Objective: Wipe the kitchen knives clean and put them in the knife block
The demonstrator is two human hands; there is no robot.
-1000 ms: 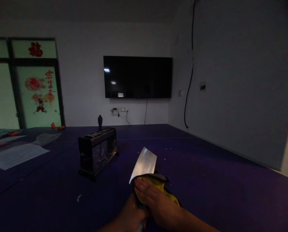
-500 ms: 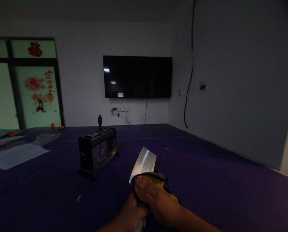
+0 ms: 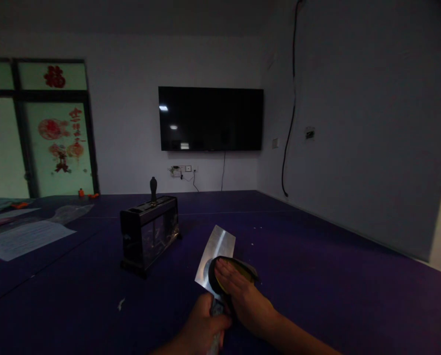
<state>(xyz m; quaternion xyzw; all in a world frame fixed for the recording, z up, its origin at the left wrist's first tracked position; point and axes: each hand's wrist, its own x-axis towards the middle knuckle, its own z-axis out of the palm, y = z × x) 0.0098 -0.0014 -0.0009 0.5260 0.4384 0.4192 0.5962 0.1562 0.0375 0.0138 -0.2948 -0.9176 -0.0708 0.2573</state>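
My left hand (image 3: pixel 204 323) is closed around the grey handle of a cleaver (image 3: pixel 216 245), whose broad metal blade points up and away from me. Against the lower right part of that blade, my right hand (image 3: pixel 244 298) presses a yellow cloth with a dark edge (image 3: pixel 250 274). Its fingers lie together over the cloth, and the part of the blade beneath is hidden. To the left of both hands stands a black knife block with clear sides (image 3: pixel 159 229). One black handle (image 3: pixel 153 190) sticks up from its top.
The purple tabletop (image 3: pixel 316 281) carries white scraps (image 3: pixel 121 303). Paper sheets (image 3: pixel 28 239) and clear plastic wrap (image 3: pixel 70 213) lie at the left, with small orange items (image 3: pixel 81 193) farther back. A television (image 3: pixel 211 118) hangs on the far wall, and a black cable (image 3: pixel 290 123) runs down the right wall.
My right hand and the cloth have moved slightly up the blade, so the lower blade and top of the handle now show. The cleaver has shifted a little to the left.
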